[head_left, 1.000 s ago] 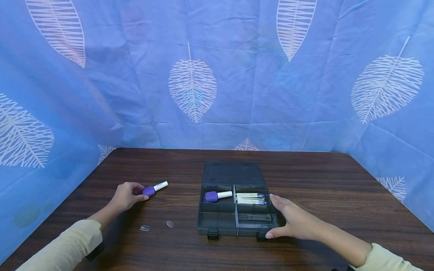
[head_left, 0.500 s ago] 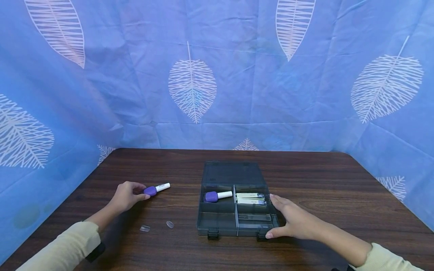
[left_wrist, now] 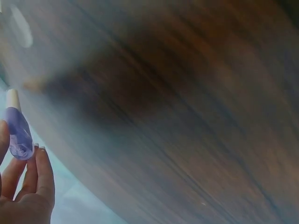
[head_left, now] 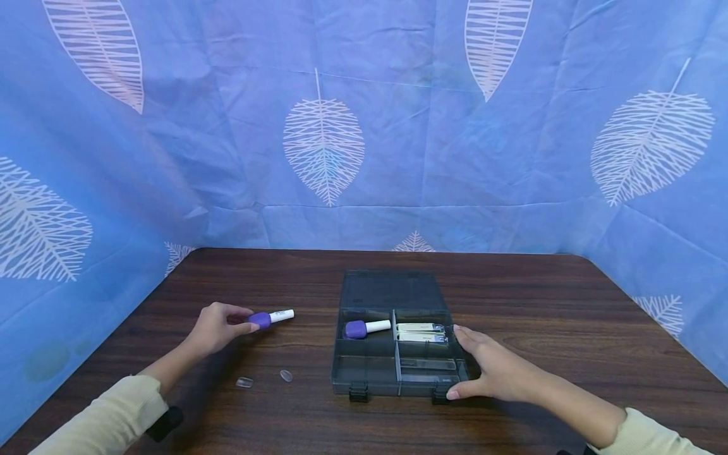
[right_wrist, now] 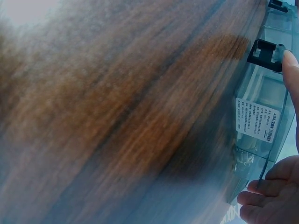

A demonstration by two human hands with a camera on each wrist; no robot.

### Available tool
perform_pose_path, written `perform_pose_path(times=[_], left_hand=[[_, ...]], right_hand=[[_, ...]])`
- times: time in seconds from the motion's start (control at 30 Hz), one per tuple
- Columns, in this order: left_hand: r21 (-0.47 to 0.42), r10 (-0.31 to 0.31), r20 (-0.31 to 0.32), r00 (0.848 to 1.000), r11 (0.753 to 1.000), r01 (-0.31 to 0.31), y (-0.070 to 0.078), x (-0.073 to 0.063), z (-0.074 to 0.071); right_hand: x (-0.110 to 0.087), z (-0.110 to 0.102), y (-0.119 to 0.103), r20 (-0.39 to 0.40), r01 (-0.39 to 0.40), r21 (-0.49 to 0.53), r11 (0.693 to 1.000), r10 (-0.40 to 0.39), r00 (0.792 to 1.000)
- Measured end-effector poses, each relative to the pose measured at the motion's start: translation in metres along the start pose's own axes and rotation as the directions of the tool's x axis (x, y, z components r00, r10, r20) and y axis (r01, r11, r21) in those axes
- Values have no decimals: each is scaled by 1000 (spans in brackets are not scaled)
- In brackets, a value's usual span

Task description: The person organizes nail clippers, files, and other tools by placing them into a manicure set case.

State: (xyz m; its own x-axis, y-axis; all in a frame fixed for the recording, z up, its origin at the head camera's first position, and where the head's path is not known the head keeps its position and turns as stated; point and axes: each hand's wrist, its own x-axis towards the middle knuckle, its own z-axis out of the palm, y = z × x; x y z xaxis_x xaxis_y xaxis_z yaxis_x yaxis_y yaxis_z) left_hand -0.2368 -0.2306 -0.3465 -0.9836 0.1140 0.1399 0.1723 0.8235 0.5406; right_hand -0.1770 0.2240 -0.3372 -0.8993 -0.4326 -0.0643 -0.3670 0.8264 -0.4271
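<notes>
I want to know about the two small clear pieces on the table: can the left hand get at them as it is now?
Probably yes. The two clear pieces lie uncovered on the table, just near the left hand, nothing between. But that hand already holds the purple-capped tube, so its fingers are occupied.

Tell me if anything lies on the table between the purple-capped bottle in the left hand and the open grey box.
Nothing visible does. The left hand holds the purple-capped bottle, and only bare table separates it from the grey box. Two small clear pieces lie nearer the person, off that line.
</notes>
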Motion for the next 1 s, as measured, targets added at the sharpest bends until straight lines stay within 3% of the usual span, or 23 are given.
perform_pose_path(times=[0.37, 0.6, 1.0], left_hand=[[-71, 82, -17, 996, 994, -83, 16, -4, 2], [-121, 91, -24, 996, 988, -93, 22, -3, 4], [-252, 151, -14, 988, 956, -150, 46, -3, 22]], right_hand=[[0, 0, 1, 2, 11, -3, 1000, -11, 1000], [0, 0, 0, 2, 12, 0, 1000, -12, 1000], [-2, 0, 1, -9, 29, -4, 1000, -29, 1000]])
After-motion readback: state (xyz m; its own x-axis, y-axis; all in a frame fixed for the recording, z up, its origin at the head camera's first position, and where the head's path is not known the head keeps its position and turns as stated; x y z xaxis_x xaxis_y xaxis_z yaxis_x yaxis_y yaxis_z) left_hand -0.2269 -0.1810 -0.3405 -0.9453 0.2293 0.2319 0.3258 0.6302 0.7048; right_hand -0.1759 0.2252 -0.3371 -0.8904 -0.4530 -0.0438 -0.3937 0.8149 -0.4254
